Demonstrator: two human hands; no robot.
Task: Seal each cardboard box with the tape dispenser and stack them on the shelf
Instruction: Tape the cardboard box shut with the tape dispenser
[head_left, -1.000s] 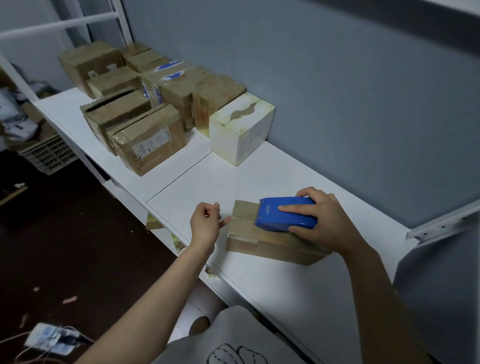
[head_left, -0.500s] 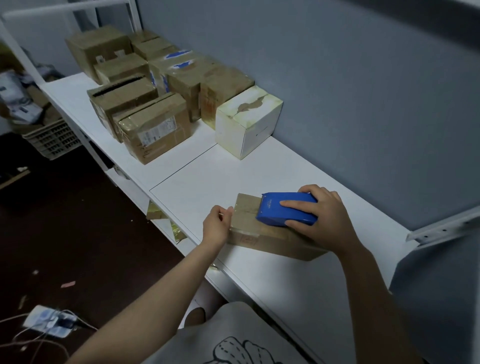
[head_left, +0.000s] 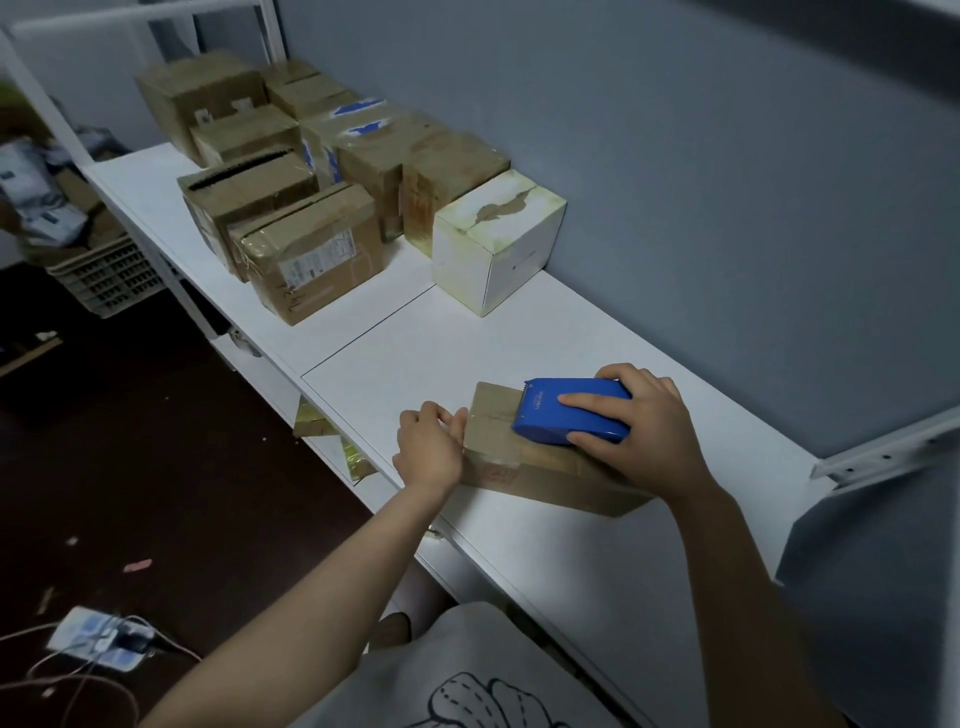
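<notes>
The flat cardboard box (head_left: 540, 475) lies on the white shelf (head_left: 467, 358), right of the frame's centre, its long side running toward the lower right. The blue tape dispenser (head_left: 571, 410) sits on its top face, front edge pointing left across the centre seam. Your right hand (head_left: 644, 431) wraps over the dispenser from the right, index finger stretched along its top and thumb pressed to its near side. This hand covers the box's right end. Your left hand (head_left: 428, 447) holds the box's left end with curled fingers, knuckles toward you. Whether tape is under those fingertips is hidden.

Further along the shelf, toward the upper left, a white box (head_left: 498, 244) with a torn top stands against the grey wall (head_left: 727, 182). Beyond it is a tight cluster of brown boxes (head_left: 311, 249) (one shows a dark open slit along its top). Nothing stands between that cluster and the box you are working on.

At the right edge a white bracket (head_left: 883, 457) juts in, its end cut off. At the left edge a slatted crate (head_left: 104, 275) sits in shadow, its contents hard to read. A power strip (head_left: 98, 636) with cables lies on the dark floor (head_left: 156, 441) at the lower left.
</notes>
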